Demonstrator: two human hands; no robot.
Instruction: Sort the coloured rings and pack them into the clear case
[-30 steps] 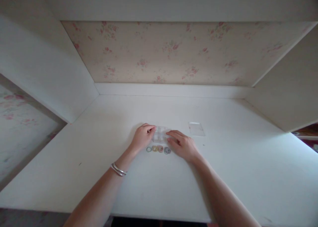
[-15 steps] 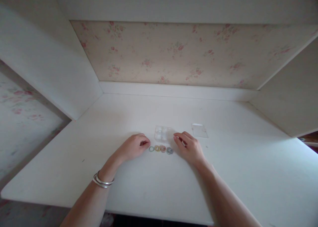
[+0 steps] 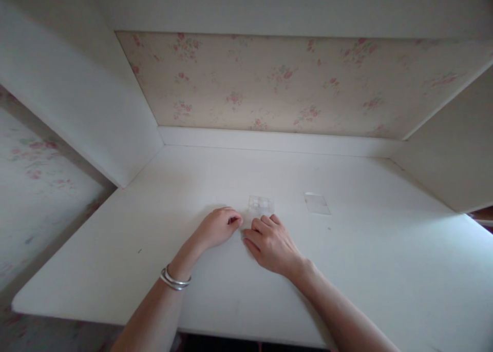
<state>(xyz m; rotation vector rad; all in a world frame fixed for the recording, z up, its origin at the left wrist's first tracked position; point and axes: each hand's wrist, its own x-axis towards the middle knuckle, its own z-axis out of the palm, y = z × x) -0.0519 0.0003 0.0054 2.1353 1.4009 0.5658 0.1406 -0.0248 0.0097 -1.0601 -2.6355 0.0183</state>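
Note:
My left hand (image 3: pixel 219 228) rests on the table with its fingers curled and tips together, and no object shows in it. Close beside it, my right hand (image 3: pixel 271 244) reaches over a row of small rings, its thumb and forefinger closing on a pale green ring (image 3: pixel 243 234) at the row's left end. Only that ring's edge shows; my right hand hides the others. Just beyond its knuckles stands a clear plastic box (image 3: pixel 261 204) with small compartments, its near side partly covered by the fingers.
A clear flat lid (image 3: pixel 317 203) lies on the white table (image 3: pixel 215 295), right of the box. A small dark sliver (image 3: pixel 139 251) lies at the left and a tiny speck (image 3: pixel 329 229) at the right. White panels and a floral back wall (image 3: pixel 269 85) enclose the table.
My right hand has moved left from the box's right side to the left end of the ring row, covering the rings. My left hand keeps its pose. The view has shifted slightly.

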